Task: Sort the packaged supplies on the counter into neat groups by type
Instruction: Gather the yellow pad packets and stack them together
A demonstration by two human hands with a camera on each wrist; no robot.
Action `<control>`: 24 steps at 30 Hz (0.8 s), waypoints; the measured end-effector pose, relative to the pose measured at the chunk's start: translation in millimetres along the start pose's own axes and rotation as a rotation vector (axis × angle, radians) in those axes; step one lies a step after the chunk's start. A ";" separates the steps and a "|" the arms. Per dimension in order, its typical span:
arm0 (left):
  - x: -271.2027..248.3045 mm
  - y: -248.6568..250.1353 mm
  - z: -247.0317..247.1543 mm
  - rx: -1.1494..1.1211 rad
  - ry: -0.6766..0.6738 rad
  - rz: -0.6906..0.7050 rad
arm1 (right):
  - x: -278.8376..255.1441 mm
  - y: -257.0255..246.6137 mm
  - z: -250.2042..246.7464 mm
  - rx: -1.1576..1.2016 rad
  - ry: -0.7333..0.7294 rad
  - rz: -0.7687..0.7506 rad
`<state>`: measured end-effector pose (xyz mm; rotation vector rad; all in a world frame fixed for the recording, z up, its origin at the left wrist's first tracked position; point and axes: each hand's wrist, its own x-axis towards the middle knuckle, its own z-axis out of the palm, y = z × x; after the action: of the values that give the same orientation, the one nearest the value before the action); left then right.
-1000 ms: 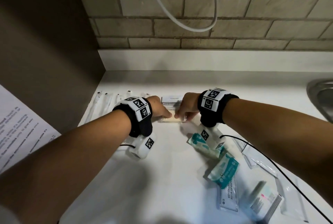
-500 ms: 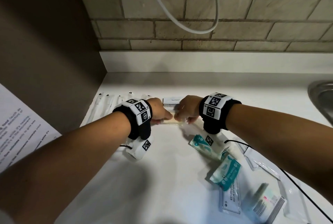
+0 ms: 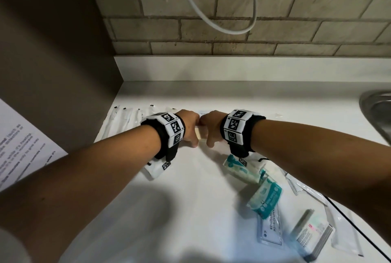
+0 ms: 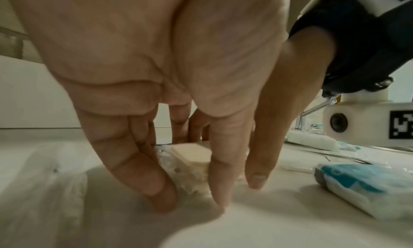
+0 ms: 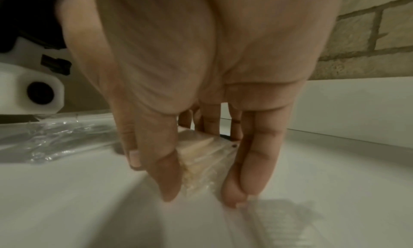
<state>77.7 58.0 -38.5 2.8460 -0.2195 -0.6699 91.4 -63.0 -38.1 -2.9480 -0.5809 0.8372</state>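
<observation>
A small stack of beige packets in clear wrap (image 3: 198,134) lies on the white counter (image 3: 190,210), a little left of centre. My left hand (image 3: 190,130) and right hand (image 3: 211,130) meet over it, knuckles almost touching, fingers pointing down. In the left wrist view the left hand (image 4: 190,195) has its thumb and a finger on either side of the packets (image 4: 192,154). In the right wrist view the right hand (image 5: 201,190) pinches the packets (image 5: 201,151) the same way. Teal-and-white packs (image 3: 239,169) (image 3: 265,199) lie to the right.
Long clear-wrapped items (image 3: 124,123) lie in a row at the left, by a brown side panel. A shampoo sachet (image 3: 269,229), a small box (image 3: 313,235) and clear sachets (image 3: 300,184) lie scattered at the front right. A sink rim (image 3: 378,114) is at the far right.
Both hands have drawn closer together over the beige packets and turned their fingers downward, so less of the stack shows between them. Nothing else on the counter has moved.
</observation>
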 end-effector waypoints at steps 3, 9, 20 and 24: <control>1.7 2.2 1.7 0.004 0.016 -0.002 | 2.1 2.2 1.3 -0.004 0.006 -0.004; 5.3 3.6 6.7 0.000 0.051 0.004 | 4.1 5.6 2.1 -0.033 0.025 0.003; 7.5 4.5 8.9 0.063 0.055 -0.033 | 5.7 7.1 2.6 -0.053 0.029 0.017; 6.7 6.2 7.0 0.098 0.063 -0.024 | 3.9 3.8 -1.7 -0.112 0.023 0.006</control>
<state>79.9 49.5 -46.0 2.9622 -0.2134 -0.5882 96.8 -65.0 -39.0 -3.0567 -0.6383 0.7955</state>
